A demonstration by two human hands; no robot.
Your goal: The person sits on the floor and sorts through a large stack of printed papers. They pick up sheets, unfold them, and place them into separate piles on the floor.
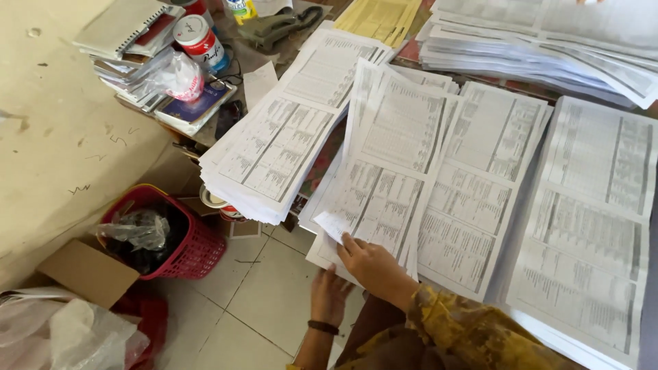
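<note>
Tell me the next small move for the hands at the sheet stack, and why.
Probably lift the top sheet clear with the right hand. Its fingers already pinch that sheet's raised near corner, while the left hand sits under the stack's overhanging edge, off the table and above the floor. Keeping that support under the edge should stop the sheets below from sliding off.

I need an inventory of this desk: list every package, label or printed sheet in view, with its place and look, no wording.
Red can: top left, cylindrical, white lid and label band.
Yellow-labelled bottle: top edge, mostly cut off.
Printed sheets: centre stack, white with grey tables; right hand lifts a corner, left hand beneath.
Yellow forms: top centre, pale yellow.
Cardboard box: floor, lower left, brown.
</note>
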